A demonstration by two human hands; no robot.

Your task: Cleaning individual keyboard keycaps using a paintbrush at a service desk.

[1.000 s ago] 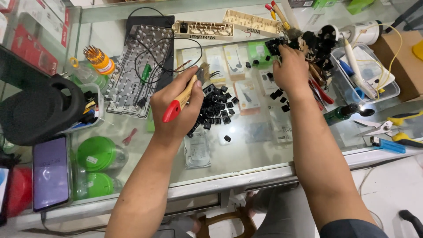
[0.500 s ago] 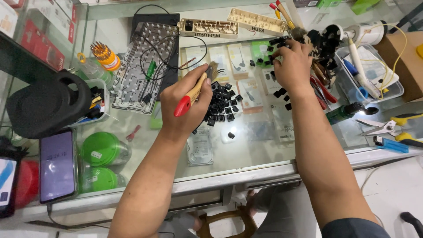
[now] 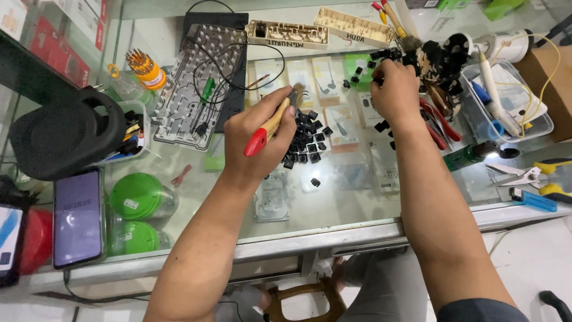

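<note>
My left hand (image 3: 257, 136) grips a small brush (image 3: 273, 121) with a wooden shaft and red handle end, its bristles pointing up and right. Just right of it lies a pile of black keycaps (image 3: 307, 140) on the glass counter (image 3: 333, 209). My right hand (image 3: 394, 92) is further back, fingers curled down among scattered black keycaps (image 3: 381, 56); what the fingers pinch is hidden. A bare keyboard plate (image 3: 196, 83) with a black cable over it lies at the back left.
A black round speaker (image 3: 59, 134) and a phone (image 3: 77, 217) sit at left, with green lidded jars (image 3: 140, 197) under the glass. Beige keyboard frames (image 3: 289, 34) lie at the back. A clear tray of tools (image 3: 506, 113), red pliers (image 3: 438, 128) and snips (image 3: 530, 176) are at right.
My right hand has drawn slightly nearer over the scattered keycaps. My left hand has kept the brush by the pile, barely shifting. The view has tilted a little.
</note>
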